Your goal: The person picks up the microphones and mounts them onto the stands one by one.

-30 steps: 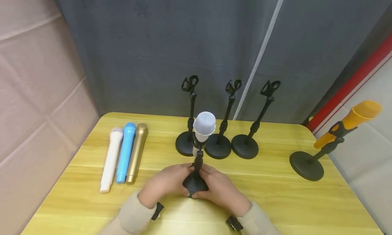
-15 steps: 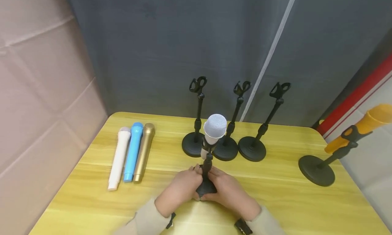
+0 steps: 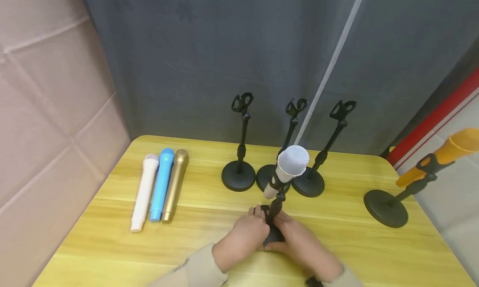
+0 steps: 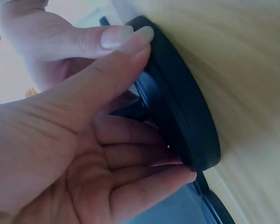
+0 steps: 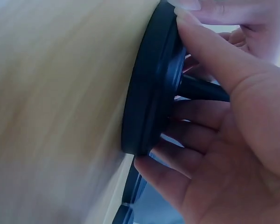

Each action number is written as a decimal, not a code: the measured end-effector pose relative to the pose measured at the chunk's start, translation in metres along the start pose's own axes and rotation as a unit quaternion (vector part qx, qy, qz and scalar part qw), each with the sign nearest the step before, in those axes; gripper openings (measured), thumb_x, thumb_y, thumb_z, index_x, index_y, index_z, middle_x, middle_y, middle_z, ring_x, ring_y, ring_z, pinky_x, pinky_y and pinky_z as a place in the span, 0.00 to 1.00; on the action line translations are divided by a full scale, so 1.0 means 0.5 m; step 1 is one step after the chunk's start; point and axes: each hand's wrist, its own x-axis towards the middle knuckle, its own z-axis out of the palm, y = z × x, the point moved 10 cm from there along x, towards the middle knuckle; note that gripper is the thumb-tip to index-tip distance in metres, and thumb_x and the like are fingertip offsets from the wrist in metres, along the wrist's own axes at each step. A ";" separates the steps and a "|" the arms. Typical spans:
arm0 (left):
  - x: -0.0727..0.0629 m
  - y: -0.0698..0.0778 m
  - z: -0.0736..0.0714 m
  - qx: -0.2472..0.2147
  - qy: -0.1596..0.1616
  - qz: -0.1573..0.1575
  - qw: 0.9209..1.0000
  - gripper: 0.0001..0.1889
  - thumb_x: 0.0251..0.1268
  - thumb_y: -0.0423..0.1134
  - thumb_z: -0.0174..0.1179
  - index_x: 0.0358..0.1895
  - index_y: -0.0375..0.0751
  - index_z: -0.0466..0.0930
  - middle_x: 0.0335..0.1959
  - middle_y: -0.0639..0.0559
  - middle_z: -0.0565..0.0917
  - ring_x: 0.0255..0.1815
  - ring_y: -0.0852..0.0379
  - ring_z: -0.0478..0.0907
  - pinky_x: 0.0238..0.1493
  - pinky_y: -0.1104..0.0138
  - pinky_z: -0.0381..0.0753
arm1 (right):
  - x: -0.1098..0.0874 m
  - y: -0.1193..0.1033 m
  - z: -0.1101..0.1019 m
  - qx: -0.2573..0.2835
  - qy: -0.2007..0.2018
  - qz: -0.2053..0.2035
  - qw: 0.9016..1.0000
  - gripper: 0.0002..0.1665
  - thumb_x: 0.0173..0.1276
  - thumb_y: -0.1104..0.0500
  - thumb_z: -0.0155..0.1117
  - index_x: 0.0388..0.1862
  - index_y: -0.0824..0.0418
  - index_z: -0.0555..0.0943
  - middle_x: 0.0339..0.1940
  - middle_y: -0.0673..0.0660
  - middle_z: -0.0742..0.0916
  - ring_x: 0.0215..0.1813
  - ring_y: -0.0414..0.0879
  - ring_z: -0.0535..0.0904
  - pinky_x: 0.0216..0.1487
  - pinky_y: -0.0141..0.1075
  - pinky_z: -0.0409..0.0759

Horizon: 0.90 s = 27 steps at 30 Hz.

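Both hands hold the round base of a black microphone stand point(image 3: 275, 210), one at each side, near the middle front of the table. A white microphone point(image 3: 293, 162) sits in the stand's clip, its mesh head tilted up and to the right. My left hand point(image 3: 241, 239) has its thumb on the near rim of the base point(image 4: 182, 100) and its fingers at the far side. The right hand point(image 3: 304, 245) mirrors that grip, thumb on top of the rim and fingers along the far edge. In the wrist views the two thumbs meet at the rim, with the base close over the wood.
Three black stands with bare clips, left point(image 3: 238, 176), middle point(image 3: 265, 174) and right point(image 3: 308, 183), stand behind. An orange microphone point(image 3: 445, 154) rests in a stand point(image 3: 385, 209) at right. White point(image 3: 144, 193), blue point(image 3: 161, 185) and gold point(image 3: 175, 187) microphones lie at left.
The hands have moved the stand and its white microphone to the right, now in front of the middle rear stand. The head view also shifted slightly. Other things stayed put.
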 end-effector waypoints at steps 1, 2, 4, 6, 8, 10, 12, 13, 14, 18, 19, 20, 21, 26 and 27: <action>0.004 0.007 -0.001 0.006 0.001 0.003 1.000 0.27 0.65 0.52 0.68 0.64 0.43 0.81 0.66 0.46 0.80 0.66 0.50 0.80 0.56 0.67 0.85 | -0.004 0.005 -0.003 -0.001 0.002 0.005 1.000 0.42 0.54 0.38 0.77 0.64 0.56 0.80 0.66 0.58 0.83 0.63 0.53 0.83 0.62 0.50 0.81; 0.008 0.014 -0.002 0.009 0.000 0.008 1.000 0.27 0.65 0.51 0.68 0.64 0.44 0.81 0.66 0.47 0.80 0.67 0.50 0.79 0.57 0.67 0.85 | -0.008 0.009 -0.007 -0.001 0.003 0.010 1.000 0.41 0.53 0.38 0.77 0.63 0.55 0.81 0.65 0.58 0.84 0.62 0.53 0.83 0.62 0.50 0.82; 0.017 0.026 -0.002 0.016 -0.002 0.017 1.000 0.26 0.65 0.52 0.68 0.63 0.46 0.82 0.66 0.49 0.81 0.68 0.52 0.78 0.60 0.67 0.83 | -0.016 0.018 -0.014 -0.003 0.008 0.023 1.000 0.39 0.51 0.38 0.78 0.60 0.54 0.82 0.62 0.56 0.85 0.60 0.52 0.84 0.60 0.49 0.82; 0.027 0.038 -0.002 0.019 -0.009 0.025 0.999 0.27 0.64 0.56 0.68 0.63 0.49 0.82 0.67 0.50 0.80 0.70 0.52 0.76 0.64 0.67 0.81 | -0.024 0.026 -0.022 -0.009 0.013 0.034 0.999 0.37 0.50 0.38 0.79 0.57 0.53 0.83 0.60 0.55 0.86 0.58 0.51 0.85 0.59 0.48 0.83; 0.036 0.048 -0.001 0.023 -0.015 0.029 0.999 0.28 0.62 0.60 0.68 0.62 0.51 0.83 0.67 0.52 0.80 0.72 0.53 0.74 0.67 0.67 0.78 | -0.032 0.031 -0.030 -0.021 0.019 0.038 0.999 0.36 0.49 0.38 0.79 0.55 0.52 0.85 0.58 0.53 0.87 0.56 0.51 0.86 0.57 0.48 0.84; 0.046 0.058 0.000 0.027 -0.021 0.030 0.999 0.28 0.62 0.61 0.67 0.62 0.53 0.83 0.67 0.53 0.80 0.73 0.54 0.73 0.69 0.66 0.77 | -0.039 0.035 -0.039 -0.035 0.025 0.033 0.999 0.34 0.49 0.38 0.78 0.53 0.52 0.85 0.57 0.53 0.87 0.54 0.51 0.86 0.55 0.47 0.84; 0.055 0.069 0.000 0.040 -0.025 0.036 0.998 0.26 0.64 0.61 0.65 0.62 0.55 0.83 0.67 0.55 0.80 0.74 0.55 0.72 0.70 0.66 0.75 | -0.045 0.040 -0.045 -0.046 0.027 0.024 0.998 0.34 0.49 0.39 0.79 0.53 0.53 0.86 0.55 0.53 0.88 0.53 0.51 0.87 0.54 0.47 0.85; 0.060 0.075 -0.001 0.043 -0.024 0.039 0.998 0.26 0.64 0.61 0.65 0.62 0.55 0.83 0.67 0.55 0.80 0.74 0.55 0.72 0.71 0.66 0.74 | -0.048 0.045 -0.048 -0.050 0.027 0.019 0.998 0.34 0.49 0.39 0.79 0.53 0.54 0.86 0.54 0.54 0.88 0.52 0.51 0.87 0.53 0.47 0.85; 0.064 0.081 -0.002 0.050 -0.020 0.043 0.998 0.25 0.65 0.61 0.64 0.62 0.55 0.83 0.67 0.56 0.80 0.74 0.55 0.72 0.71 0.66 0.74 | -0.051 0.050 -0.050 -0.051 0.025 0.017 0.998 0.34 0.49 0.39 0.79 0.52 0.54 0.86 0.54 0.54 0.88 0.52 0.51 0.87 0.53 0.47 0.85; 0.082 0.110 -0.010 0.059 -0.003 0.056 0.997 0.25 0.67 0.62 0.61 0.62 0.55 0.82 0.66 0.56 0.80 0.73 0.55 0.73 0.71 0.65 0.74 | -0.065 0.080 -0.059 -0.052 0.014 0.013 0.998 0.36 0.48 0.38 0.79 0.53 0.56 0.86 0.53 0.55 0.89 0.50 0.53 0.88 0.52 0.48 0.85; 0.086 0.116 -0.013 0.058 0.004 0.058 0.997 0.26 0.67 0.62 0.61 0.62 0.54 0.83 0.66 0.55 0.80 0.72 0.55 0.73 0.71 0.64 0.74 | -0.069 0.087 -0.061 -0.050 0.012 0.014 0.999 0.36 0.48 0.38 0.79 0.53 0.56 0.86 0.53 0.55 0.89 0.50 0.53 0.88 0.52 0.49 0.85; 0.090 0.123 -0.015 0.060 0.010 0.059 0.996 0.25 0.68 0.62 0.60 0.62 0.55 0.83 0.66 0.55 0.81 0.72 0.54 0.74 0.71 0.64 0.75 | -0.072 0.094 -0.064 -0.047 0.009 0.013 0.999 0.36 0.49 0.38 0.79 0.53 0.56 0.86 0.53 0.55 0.89 0.50 0.53 0.88 0.52 0.49 0.85; 0.094 0.128 -0.018 0.059 0.016 0.060 0.996 0.26 0.68 0.63 0.60 0.62 0.55 0.83 0.66 0.54 0.81 0.72 0.54 0.74 0.70 0.64 0.75 | -0.075 0.100 -0.066 -0.046 0.009 0.010 0.999 0.36 0.49 0.39 0.79 0.53 0.57 0.86 0.54 0.56 0.89 0.51 0.54 0.88 0.52 0.49 0.85; 0.114 0.154 -0.035 0.061 0.042 0.068 0.995 0.27 0.66 0.67 0.58 0.60 0.56 0.84 0.63 0.55 0.82 0.70 0.54 0.76 0.68 0.63 0.77 | -0.088 0.128 -0.080 -0.037 0.008 0.002 0.999 0.36 0.51 0.41 0.79 0.54 0.59 0.84 0.54 0.59 0.89 0.51 0.55 0.88 0.53 0.49 0.85; 0.118 0.159 -0.039 0.062 0.045 0.070 0.995 0.27 0.66 0.67 0.58 0.60 0.56 0.84 0.63 0.55 0.83 0.70 0.54 0.76 0.68 0.63 0.77 | -0.091 0.135 -0.083 -0.037 0.008 0.006 0.999 0.35 0.51 0.41 0.79 0.54 0.58 0.84 0.54 0.59 0.89 0.51 0.55 0.88 0.53 0.49 0.85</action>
